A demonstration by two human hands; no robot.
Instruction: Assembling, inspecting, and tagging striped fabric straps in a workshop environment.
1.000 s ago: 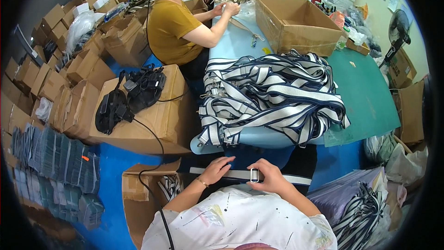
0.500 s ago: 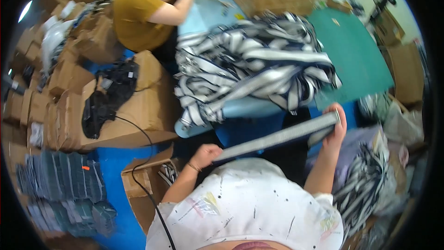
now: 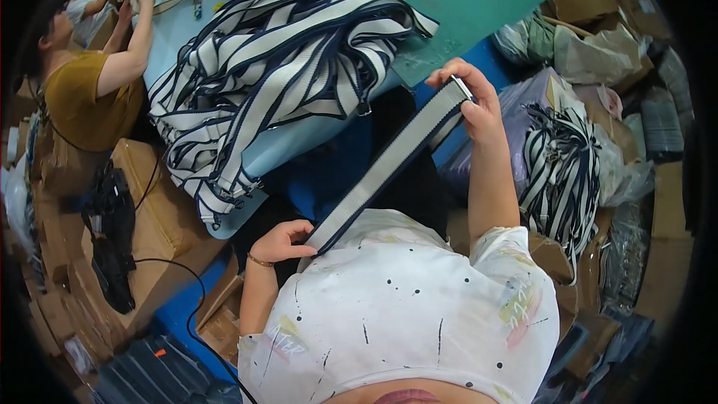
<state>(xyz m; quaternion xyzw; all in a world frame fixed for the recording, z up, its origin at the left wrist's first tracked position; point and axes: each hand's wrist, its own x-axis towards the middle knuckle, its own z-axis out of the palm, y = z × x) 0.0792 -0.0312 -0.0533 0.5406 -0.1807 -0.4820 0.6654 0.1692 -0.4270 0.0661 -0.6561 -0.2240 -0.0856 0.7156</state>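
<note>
A white webbing strap (image 3: 381, 172) with navy edges is stretched slantwise in front of my body. Its lower left end is pinched by my left hand (image 3: 286, 242), close to my shirt. At the upper right, my right hand (image 3: 470, 97) grips the other end, fingers and thumb around a flat metal buckle (image 3: 461, 88); part of the strap folds back beneath there. Beyond my hands, a big tangled heap of matching straps (image 3: 299, 52) with metal clips covers the light blue table (image 3: 288, 138).
A green mat (image 3: 456, 0) lies right of the heap. More striped straps (image 3: 561, 172) hang bunched at my right. A co-worker in a mustard top (image 3: 93, 97) handles something at far left. A black bag (image 3: 110, 232) rests on a carton (image 3: 157, 202); its dark cord (image 3: 196, 284) runs toward me.
The whole view has turned, shifting the heap and the co-worker leftward. The strap is held more steeply, right end higher. Both hands keep their hold.
</note>
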